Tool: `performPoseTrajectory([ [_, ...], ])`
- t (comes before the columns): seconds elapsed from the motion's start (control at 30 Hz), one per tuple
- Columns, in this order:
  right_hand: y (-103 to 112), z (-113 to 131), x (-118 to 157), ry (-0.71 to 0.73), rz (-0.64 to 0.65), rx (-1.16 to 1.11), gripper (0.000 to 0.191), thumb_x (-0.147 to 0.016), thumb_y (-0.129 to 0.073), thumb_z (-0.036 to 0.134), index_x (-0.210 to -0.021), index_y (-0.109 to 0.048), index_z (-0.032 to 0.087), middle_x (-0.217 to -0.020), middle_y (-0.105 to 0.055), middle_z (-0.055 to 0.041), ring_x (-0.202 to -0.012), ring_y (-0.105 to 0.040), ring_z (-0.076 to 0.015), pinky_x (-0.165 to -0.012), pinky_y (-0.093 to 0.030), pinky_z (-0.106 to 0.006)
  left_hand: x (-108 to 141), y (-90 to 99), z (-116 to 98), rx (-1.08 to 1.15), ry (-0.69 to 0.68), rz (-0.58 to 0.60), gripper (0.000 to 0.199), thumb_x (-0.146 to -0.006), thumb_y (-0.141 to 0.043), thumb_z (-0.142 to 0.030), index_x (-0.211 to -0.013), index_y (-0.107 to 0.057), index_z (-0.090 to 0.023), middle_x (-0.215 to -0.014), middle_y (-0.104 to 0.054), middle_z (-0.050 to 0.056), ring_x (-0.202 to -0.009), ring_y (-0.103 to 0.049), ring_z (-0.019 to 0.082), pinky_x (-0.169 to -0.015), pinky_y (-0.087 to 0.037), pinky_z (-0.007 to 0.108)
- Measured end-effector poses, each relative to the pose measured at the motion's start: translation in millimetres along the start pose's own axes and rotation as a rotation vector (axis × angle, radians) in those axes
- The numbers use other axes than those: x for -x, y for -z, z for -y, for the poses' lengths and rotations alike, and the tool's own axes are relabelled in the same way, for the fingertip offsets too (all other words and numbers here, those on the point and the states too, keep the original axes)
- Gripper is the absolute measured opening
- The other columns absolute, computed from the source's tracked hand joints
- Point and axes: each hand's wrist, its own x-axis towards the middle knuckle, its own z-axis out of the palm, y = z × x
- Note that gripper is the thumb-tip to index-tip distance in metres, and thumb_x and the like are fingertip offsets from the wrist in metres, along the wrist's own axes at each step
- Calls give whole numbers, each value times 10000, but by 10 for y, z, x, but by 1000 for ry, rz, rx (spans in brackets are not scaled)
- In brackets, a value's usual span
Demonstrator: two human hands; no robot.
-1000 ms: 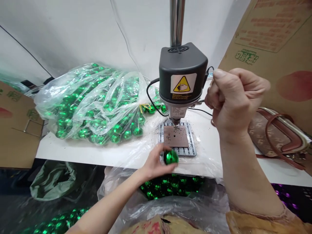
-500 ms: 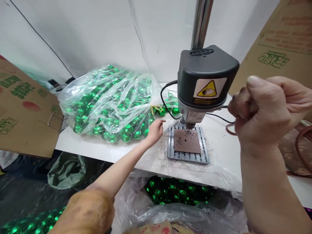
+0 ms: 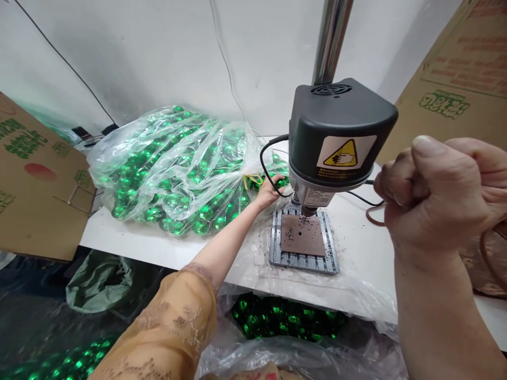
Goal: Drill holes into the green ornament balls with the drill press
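Observation:
My left hand (image 3: pixel 268 193) reaches past the plastic bag, its fingers curled round a shiny green ball (image 3: pixel 281 182) in a small group behind the drill press; the grip is partly hidden. My right hand (image 3: pixel 435 190) is a closed fist at the right side of the drill press (image 3: pixel 340 132). A short dark lever runs from the press to the fist, and most of it is covered by the fingers. Under the chuck (image 3: pixel 309 211), a brown board (image 3: pixel 303 244) with one small hole lies on the slotted metal base (image 3: pixel 332 262). Dark shavings are scattered over both.
A clear plastic bag (image 3: pixel 186 174) of green balls, tied with yellow string, lies on the white table (image 3: pixel 119 232). More green balls (image 3: pixel 285 316) sit in plastic below the table's front edge. Cardboard boxes (image 3: pixel 39 184) flank both sides. A black cable loops beside the press.
My left hand has moved forward and right, from the table beside the bag to the green balls behind the press. My right fist stays by the press. The view has shifted slightly.

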Motion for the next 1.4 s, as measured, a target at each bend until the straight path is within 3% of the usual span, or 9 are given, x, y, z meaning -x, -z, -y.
performPoseTrajectory([
  [0.13,6,4,1,13,7,4,453,-828,-555,105,-487,-265,175,-406,-289,68,-357,-350,-28,-374,-174,-259,339,259,-73,288,249,-36,418,-767,-741,-373,-1136,-660,-194,-966,-681,50,-819,-618,157,-717,-523,264],
  [0.27,2,-4,6,22,-5,-19,470,-829,-559,105,-477,-255,172,-395,-286,70,-355,-344,-24,-376,-172,-254,769,480,-274,583,383,-74,471,-785,-711,-534,-1120,-676,-205,-1003,-683,51,-794,-629,135,-657,-535,238],
  [0.43,4,-2,17,3,-9,-4,446,-836,-564,129,-463,-321,158,-387,-335,71,-359,-334,-16,-398,-180,-241,1116,525,-555,728,499,-34,499,-698,-832,-389,-1137,-671,-212,-974,-709,43,-827,-667,159,-733,-579,313],
  [0.53,22,2,16,-20,-6,3,449,-843,-563,144,-465,-321,157,-391,-344,70,-367,-314,-13,-418,-182,-238,1217,435,-630,771,517,11,406,-688,-839,-359,-1006,-699,-148,-973,-726,69,-855,-680,165,-816,-569,324],
  [0.63,40,-1,9,-13,17,-10,452,-842,-572,150,-464,-324,161,-385,-356,67,-367,-301,-17,-420,-195,-238,1280,306,-626,686,480,29,421,-680,-848,-359,-1006,-691,-144,-979,-738,73,-873,-685,164,-876,-544,325],
  [0.87,32,-12,11,-12,9,-68,446,-821,-584,137,-455,-330,164,-379,-344,64,-376,-290,-19,-436,-209,-245,1286,81,-518,405,170,162,646,-724,-800,-485,-1261,-610,-181,-1176,-702,103,-1078,-663,233,-974,-513,375],
  [1.07,54,-68,5,-7,22,-112,457,-789,-656,210,-440,-362,186,-365,-356,55,-352,-289,-53,-403,-198,-296,1253,0,-440,288,113,265,663,-741,-785,-482,-1308,-604,-191,-1246,-681,115,-1149,-638,276,-1016,-504,413],
  [1.4,54,-81,8,2,4,-84,495,-795,-672,268,-447,-329,190,-369,-331,57,-348,-268,-52,-391,-195,-303,1279,-104,-428,162,36,258,680,-689,-832,-447,-1263,-588,-176,-1182,-682,122,-1049,-655,272,-951,-511,430],
])
